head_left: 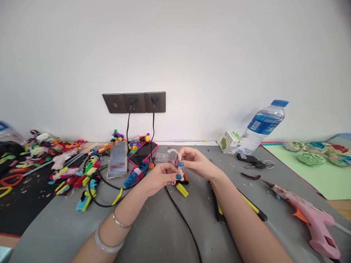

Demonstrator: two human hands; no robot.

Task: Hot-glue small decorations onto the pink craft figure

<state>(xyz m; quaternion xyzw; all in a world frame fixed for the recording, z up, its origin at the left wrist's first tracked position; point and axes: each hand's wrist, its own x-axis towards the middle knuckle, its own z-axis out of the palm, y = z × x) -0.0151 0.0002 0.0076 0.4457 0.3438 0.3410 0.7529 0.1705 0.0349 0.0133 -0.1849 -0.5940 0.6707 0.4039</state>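
While the left fingers (pixel 170 177) pinch a shiny white strand (pixel 172 150), the right fingers (pixel 185 164) grip it higher up.

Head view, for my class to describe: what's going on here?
A person is working a shiny white strand between the fingertips of the left hand and right hand, above a gray work surface. Part of the strand curves up in an arc. Colorful fuzzy pieces lie to the left; a pink glue gun lies untouched to the right.
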